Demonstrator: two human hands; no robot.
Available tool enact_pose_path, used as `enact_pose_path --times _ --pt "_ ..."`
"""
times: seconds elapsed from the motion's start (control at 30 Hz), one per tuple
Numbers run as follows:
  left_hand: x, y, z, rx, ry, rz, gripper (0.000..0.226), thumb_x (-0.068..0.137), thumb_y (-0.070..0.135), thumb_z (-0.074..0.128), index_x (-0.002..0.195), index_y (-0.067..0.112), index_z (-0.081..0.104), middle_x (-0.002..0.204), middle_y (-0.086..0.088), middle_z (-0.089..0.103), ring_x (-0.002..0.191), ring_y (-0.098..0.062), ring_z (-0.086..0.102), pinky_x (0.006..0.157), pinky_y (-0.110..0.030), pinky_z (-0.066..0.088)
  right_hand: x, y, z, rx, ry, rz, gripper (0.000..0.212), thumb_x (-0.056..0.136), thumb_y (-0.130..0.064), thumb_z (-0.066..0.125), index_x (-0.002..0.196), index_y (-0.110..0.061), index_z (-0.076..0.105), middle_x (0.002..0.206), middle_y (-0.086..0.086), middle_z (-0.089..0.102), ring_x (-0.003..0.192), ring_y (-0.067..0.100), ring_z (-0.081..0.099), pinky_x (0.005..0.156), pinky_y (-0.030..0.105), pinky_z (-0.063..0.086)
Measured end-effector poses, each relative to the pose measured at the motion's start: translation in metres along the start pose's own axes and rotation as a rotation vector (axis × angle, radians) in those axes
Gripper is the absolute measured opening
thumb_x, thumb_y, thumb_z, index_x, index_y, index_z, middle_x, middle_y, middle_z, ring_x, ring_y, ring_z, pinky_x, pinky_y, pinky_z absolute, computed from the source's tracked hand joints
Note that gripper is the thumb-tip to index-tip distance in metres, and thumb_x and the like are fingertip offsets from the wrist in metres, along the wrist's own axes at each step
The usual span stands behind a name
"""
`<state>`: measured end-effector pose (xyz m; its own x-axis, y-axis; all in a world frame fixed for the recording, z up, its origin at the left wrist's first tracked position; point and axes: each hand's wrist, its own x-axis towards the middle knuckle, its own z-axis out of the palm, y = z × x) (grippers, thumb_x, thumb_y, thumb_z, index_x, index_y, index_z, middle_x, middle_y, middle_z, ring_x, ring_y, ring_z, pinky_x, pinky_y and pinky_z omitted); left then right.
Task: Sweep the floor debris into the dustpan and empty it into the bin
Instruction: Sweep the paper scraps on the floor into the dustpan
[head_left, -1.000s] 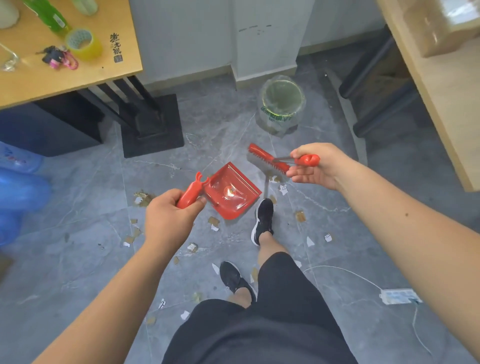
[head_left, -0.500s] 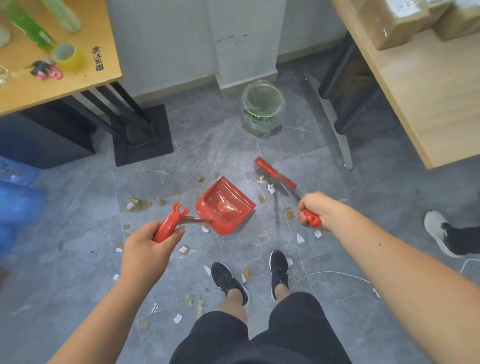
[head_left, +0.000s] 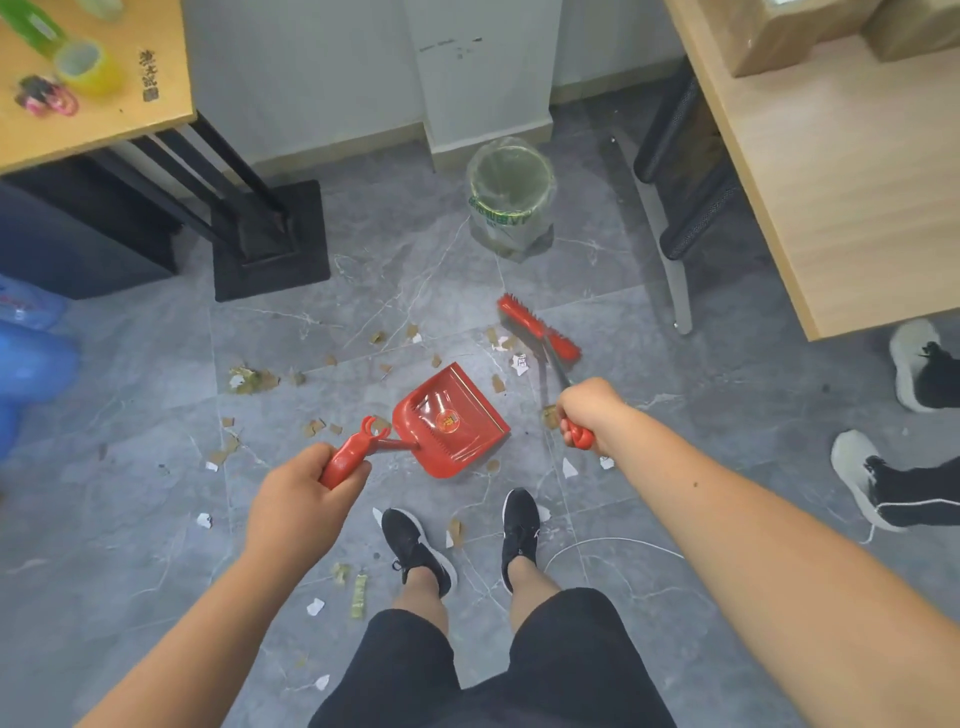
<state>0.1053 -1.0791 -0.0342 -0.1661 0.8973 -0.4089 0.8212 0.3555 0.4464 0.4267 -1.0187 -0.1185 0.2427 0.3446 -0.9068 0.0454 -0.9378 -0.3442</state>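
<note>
A: What do the hands grip?

B: The left hand (head_left: 296, 506) is clenched round the red dustpan (head_left: 451, 420) handle, pan at frame centre. The right hand (head_left: 589, 410) grasps the red broom (head_left: 537, 327), whose head sits just right of centre, above the pan.

A: And the rest?

B: Paper debris (head_left: 252, 379) is scattered over the grey floor (head_left: 130, 519) around the pan; the lined bin (head_left: 511, 200) stands at upper centre.

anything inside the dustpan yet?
No scraps visible in the red dustpan: just a round sticker and glare on its tray. Debris still lies scattered on the floor around it. Whatever is underneath the pan is hidden.
</note>
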Motion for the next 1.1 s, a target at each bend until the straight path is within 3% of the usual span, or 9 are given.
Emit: enact_pose_path --times 0.23,0.3,0.37,0.43,0.57,0.7,0.8,1.1 --pt "0.01 0.029 0.016 0.202 -0.012 0.129 0.039 0.094 0.051 0.063 0.074 0.019 0.052 0.057 0.0 0.057 0.053 -0.021 0.056 0.052 -0.036 0.048 0.016 -0.024 -0.016 0.096 0.026 -0.028 0.012 0.087 0.01 0.043 0.081 0.001 0.049 0.05 0.011 0.047 0.022 0.013 0.033 0.03 0.013 0.028" --pt "0.015 0.032 0.018 0.254 -0.013 0.172 0.047 0.091 0.061 0.058 0.074 0.018 0.05 0.057 0.001 0.056 0.052 -0.019 0.055 0.05 -0.035 0.045 0.027 -0.024 -0.015 0.079 0.068 -0.019 0.012 0.088 0.008 0.043 0.096 0.003 0.051 0.052 0.016 0.053 0.022 0.013 0.036 0.031 0.013 0.03" --pt "0.021 0.031 0.02 0.3 -0.006 0.208 0.054 0.086 0.072 0.047 0.075 0.018 0.049 0.056 0.003 0.054 0.05 -0.017 0.053 0.047 -0.033 0.043 0.041 -0.023 -0.01 0.037 0.107 -0.006 0.027 0.09 0.005 0.04 0.116 0.003 0.05 0.072 0.025 0.061 0.022 0.014 0.039 0.031 0.015 0.032" --pt "0.025 0.029 0.02 0.329 0.01 0.228 0.058 0.083 0.076 0.037 0.075 0.019 0.047 0.055 0.004 0.054 0.048 -0.016 0.052 0.045 -0.031 0.039 0.052 -0.026 -0.001 0.015 0.117 0.003 0.035 0.091 0.004 0.038 0.123 0.003 0.05 0.083 0.027 0.062 0.023 0.016 0.043 0.032 0.016 0.034" --pt "0.026 0.02 0.02 0.339 0.032 0.247 0.055 0.085 0.074 0.028 0.07 0.022 0.037 0.051 0.004 0.05 0.044 -0.018 0.048 0.043 -0.029 0.029 0.051 -0.032 0.026 0.005 0.082 -0.012 0.03 0.09 0.007 0.037 0.116 -0.002 0.05 0.063 0.016 0.053 0.036 0.019 0.046 0.033 0.018 0.038" --pt "0.021 0.003 0.015 0.38 0.034 0.216 0.057 0.086 0.074 0.025 0.07 0.021 0.038 0.051 0.003 0.048 0.044 -0.022 0.048 0.044 -0.029 0.03 0.032 -0.019 0.065 -0.053 0.005 0.007 0.027 0.093 0.007 0.035 0.11 -0.006 0.051 0.068 0.013 0.051 0.026 0.015 0.042 0.031 0.017 0.036" --pt "0.016 -0.013 0.008 0.377 0.028 0.201 0.055 0.086 0.073 0.027 0.07 0.021 0.037 0.053 0.005 0.047 0.043 -0.018 0.045 0.044 -0.029 0.027 0.021 -0.004 0.098 -0.116 -0.018 0.01 0.029 0.091 0.007 0.033 0.111 -0.004 0.051 0.075 0.016 0.055 0.029 0.016 0.044 0.033 0.019 0.038" --pt "0.006 -0.066 -0.016 0.354 0.025 0.159 0.053 0.091 0.07 0.027 0.079 0.021 0.042 0.064 0.008 0.048 0.048 -0.014 0.046 0.044 -0.03 0.028 -0.013 0.031 0.184 -0.175 -0.108 0.026 0.028 0.087 0.007 0.033 0.103 0.002 0.055 0.064 0.012 0.049 0.035 0.017 0.04 0.036 0.019 0.035"
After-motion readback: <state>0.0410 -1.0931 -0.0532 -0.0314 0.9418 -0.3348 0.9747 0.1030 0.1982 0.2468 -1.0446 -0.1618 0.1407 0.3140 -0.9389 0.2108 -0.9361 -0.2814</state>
